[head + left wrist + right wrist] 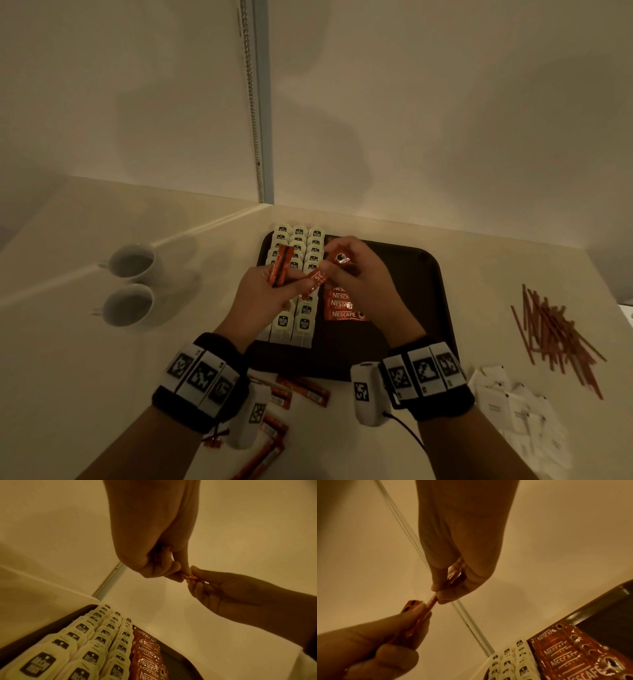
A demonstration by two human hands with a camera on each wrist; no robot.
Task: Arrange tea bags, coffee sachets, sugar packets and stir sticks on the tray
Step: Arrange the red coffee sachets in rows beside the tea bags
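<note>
Both forearms reach forward with banded wrists side by side, the left hand (270,291) and right hand (359,274) raised close together, fingers (176,566) of each curled in a pinch, fingertips nearly meeting.

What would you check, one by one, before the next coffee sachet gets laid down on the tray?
1. Sachet in hand: ok. The right hand pinches one coffee sachet that the left hand also holds.
2. Spare stock: ok. The left hand grips a small bunch of sachets.
3. Room on the tray: ok, bare dark surface lies right of the Nescafe column.
4. Tea bags in neat rows: ok.
5. Landing spot at the column's far end: cannot tell, the hands cover it.
6. Stir sticks and sugar packets on the tray: not ok, both lie on the table.
</note>
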